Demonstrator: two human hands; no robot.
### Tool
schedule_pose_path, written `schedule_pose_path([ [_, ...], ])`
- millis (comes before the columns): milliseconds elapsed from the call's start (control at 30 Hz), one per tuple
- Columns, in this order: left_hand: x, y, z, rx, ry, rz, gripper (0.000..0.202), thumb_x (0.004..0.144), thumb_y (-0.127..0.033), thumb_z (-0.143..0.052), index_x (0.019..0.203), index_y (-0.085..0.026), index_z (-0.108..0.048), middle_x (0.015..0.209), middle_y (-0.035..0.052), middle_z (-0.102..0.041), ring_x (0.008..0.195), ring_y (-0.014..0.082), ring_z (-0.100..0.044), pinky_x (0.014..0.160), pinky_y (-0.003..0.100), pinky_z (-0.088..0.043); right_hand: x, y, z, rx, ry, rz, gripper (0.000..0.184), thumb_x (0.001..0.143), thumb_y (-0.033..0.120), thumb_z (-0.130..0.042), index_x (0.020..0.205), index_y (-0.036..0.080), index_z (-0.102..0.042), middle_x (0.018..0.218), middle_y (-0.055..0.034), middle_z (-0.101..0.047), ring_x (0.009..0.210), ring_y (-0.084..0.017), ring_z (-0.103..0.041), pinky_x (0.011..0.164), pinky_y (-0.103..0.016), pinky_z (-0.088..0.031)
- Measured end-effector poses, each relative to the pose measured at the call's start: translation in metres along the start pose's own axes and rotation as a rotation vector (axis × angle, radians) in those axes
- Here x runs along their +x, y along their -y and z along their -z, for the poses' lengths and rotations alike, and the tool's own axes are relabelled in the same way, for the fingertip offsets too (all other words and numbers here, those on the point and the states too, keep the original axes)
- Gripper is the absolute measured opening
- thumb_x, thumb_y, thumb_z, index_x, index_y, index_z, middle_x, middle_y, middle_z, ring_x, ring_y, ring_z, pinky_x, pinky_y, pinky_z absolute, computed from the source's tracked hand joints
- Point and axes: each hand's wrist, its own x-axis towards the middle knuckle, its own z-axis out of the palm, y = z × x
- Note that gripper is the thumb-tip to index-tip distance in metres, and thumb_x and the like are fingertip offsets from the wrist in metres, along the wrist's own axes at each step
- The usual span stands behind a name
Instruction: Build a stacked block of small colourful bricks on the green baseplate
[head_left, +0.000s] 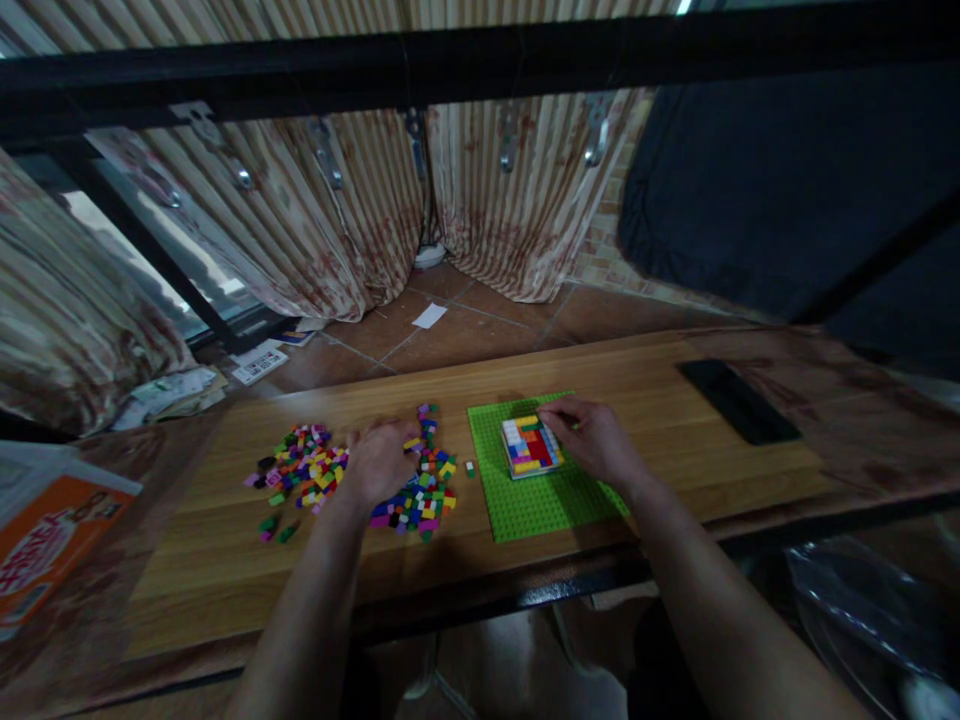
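A bright green baseplate (517, 515) lies on the wooden board, carrying a low square build of toy bricks (538, 449) with white, blue, yellow and red pieces on top. At the build's far right corner is my right hand (592, 435), its thumb and fingertips brought together in a pinch. Whatever sits between those fingertips is too small to make out. My left hand (381, 460) is over the loose toy bricks (420, 505), palm down. Its fingers are blurred and partly hidden, so their grip does not show. One small white brick (470, 468) lies apart, left of the baseplate.
Another heap of mixed bricks (307, 465) spreads to the left on the wooden board (217, 560). A black phone-like slab (739, 400) rests at the right. An orange-labelled plastic box (60, 525) stands far left. Curtains (495, 220) hang behind a dark metal bar (450, 62).
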Motion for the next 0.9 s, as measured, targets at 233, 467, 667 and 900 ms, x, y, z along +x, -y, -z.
schedule_pose_path([
  [233,0.001,0.005,-0.001,-0.143,-0.043,-0.031,0.029,0.074,-0.020,-0.055,0.098,-0.021,-0.071,0.098,0.0079,-0.072,0.094,0.0280,-0.065,0.090,0.042,-0.044,0.000,0.001,-0.001,-0.001,-0.043,0.011,0.023,0.086,0.030,-0.055,0.087,0.019,-0.075,0.081,-0.0051,-0.073,0.071,-0.017,-0.065,0.065,-0.027,-0.048],
  [467,0.003,0.009,-0.001,-0.758,-0.158,0.027,0.017,0.069,-0.025,-0.066,0.084,-0.018,-0.073,0.084,0.0060,-0.073,0.080,0.0226,-0.067,0.077,0.033,-0.050,0.002,0.012,-0.001,0.108,-0.228,0.050,0.022,0.087,0.033,-0.056,0.084,0.019,-0.073,0.081,-0.0058,-0.072,0.074,-0.018,-0.065,0.068,-0.030,-0.049],
  [667,-0.004,-0.021,0.005,-1.462,-0.219,0.099,0.031,0.059,-0.026,-0.081,0.088,-0.018,-0.075,0.090,0.0045,-0.075,0.083,0.0165,-0.066,0.082,0.029,-0.049,-0.003,0.047,-0.024,0.413,-0.298,0.046,0.016,0.084,0.034,-0.062,0.088,0.023,-0.072,0.084,-0.0026,-0.072,0.076,-0.016,-0.065,0.071,-0.030,-0.051],
  [900,-0.020,-0.066,-0.012,-1.848,-0.219,0.131,0.034,0.058,-0.020,-0.083,0.091,-0.022,-0.076,0.088,0.0004,-0.073,0.082,0.0117,-0.064,0.079,0.023,-0.049,-0.014,0.082,-0.054,0.566,-0.044,-0.010,0.021,0.080,0.032,-0.067,0.098,0.022,-0.069,0.080,-0.0007,-0.069,0.074,-0.014,-0.063,0.069,-0.028,-0.050],
])
